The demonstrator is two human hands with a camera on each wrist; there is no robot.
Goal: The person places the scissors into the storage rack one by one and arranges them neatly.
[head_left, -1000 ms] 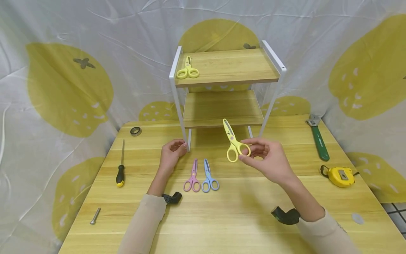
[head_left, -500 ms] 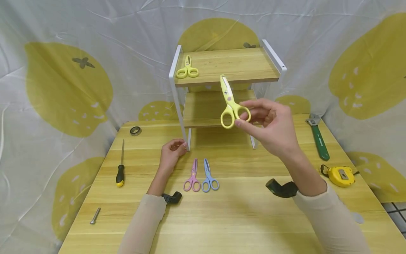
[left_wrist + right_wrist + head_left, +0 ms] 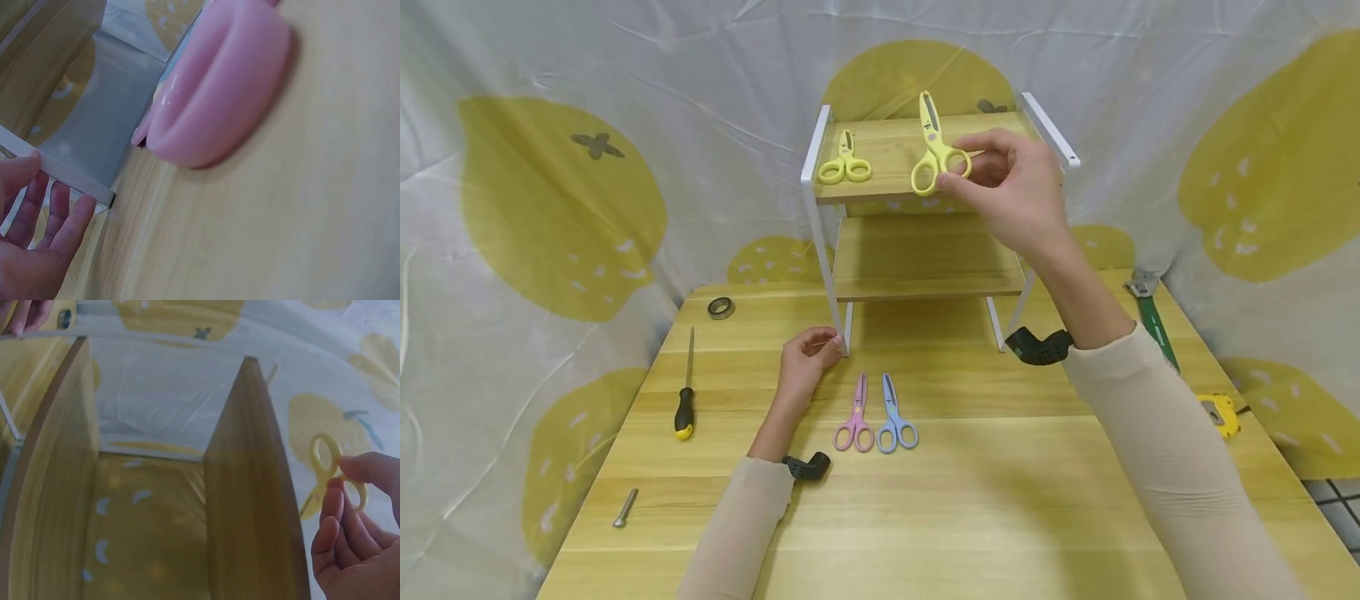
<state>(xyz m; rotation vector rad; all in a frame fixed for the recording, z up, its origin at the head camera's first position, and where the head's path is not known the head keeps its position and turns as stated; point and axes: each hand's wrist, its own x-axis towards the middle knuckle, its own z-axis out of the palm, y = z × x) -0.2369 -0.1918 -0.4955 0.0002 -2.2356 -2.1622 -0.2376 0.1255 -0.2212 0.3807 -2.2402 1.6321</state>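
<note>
In the head view my right hand (image 3: 1011, 187) pinches yellow scissors (image 3: 931, 146) by one finger loop, blades pointing up, over the front of the shelf rack's top board (image 3: 887, 154). The right wrist view shows the thumb and fingers at the loop of these scissors (image 3: 325, 453), above the top board. A second pair of yellow scissors (image 3: 846, 162) lies at the left end of that board. My left hand (image 3: 805, 362) holds the foot of the rack's front left white leg (image 3: 75, 178) between thumb and fingers. Pink scissors (image 3: 856, 417) and blue scissors (image 3: 892, 417) lie side by side before the rack.
At the left lie a black ring (image 3: 721, 308), a screwdriver (image 3: 685, 392) and a bolt (image 3: 625, 508). A green-handled adjustable wrench (image 3: 1150, 304) and a yellow tape measure (image 3: 1225, 414) lie at the right, partly behind my right sleeve. A lemon-print curtain (image 3: 722, 108) hangs behind the table.
My right hand has lifted the yellow scissors from low in front of the rack up to the top board's height, lately shifting a little left. My left hand stays at the leg.
</note>
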